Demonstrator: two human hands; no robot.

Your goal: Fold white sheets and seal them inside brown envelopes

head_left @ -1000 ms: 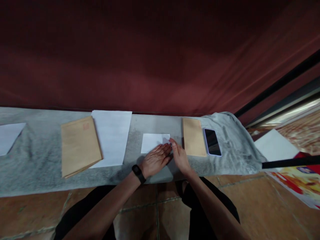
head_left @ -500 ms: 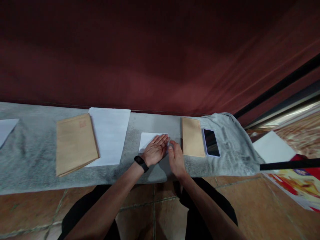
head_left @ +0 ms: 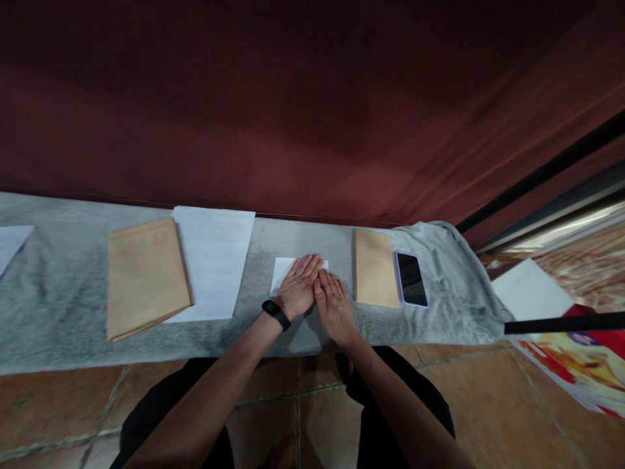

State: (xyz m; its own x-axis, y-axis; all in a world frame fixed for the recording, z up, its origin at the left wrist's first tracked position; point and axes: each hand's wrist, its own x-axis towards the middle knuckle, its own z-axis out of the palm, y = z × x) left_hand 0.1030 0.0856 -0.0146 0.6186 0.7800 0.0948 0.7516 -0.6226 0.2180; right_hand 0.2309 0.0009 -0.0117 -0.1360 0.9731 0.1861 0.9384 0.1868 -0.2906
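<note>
A small folded white paper (head_left: pixel 282 271) lies on the grey cloth (head_left: pixel 63 306) in front of me. My left hand (head_left: pixel 299 284), with a black band on its wrist, lies flat on the paper with fingers together, covering most of it. My right hand (head_left: pixel 333 306) lies flat beside it, touching the left hand, over the paper's near right part. Neither hand grips anything.
A stack of brown envelopes (head_left: pixel 144 276) overlaps a large white sheet (head_left: pixel 215 257) at the left. One brown envelope (head_left: pixel 374 267) and a dark-screened phone (head_left: pixel 411 278) lie at the right. Another white sheet (head_left: pixel 10 240) shows at the far left. A dark red curtain hangs behind.
My left hand slid forward over the paper. My right hand turned from pinching the paper's right edge to lying flat beside the left hand.
</note>
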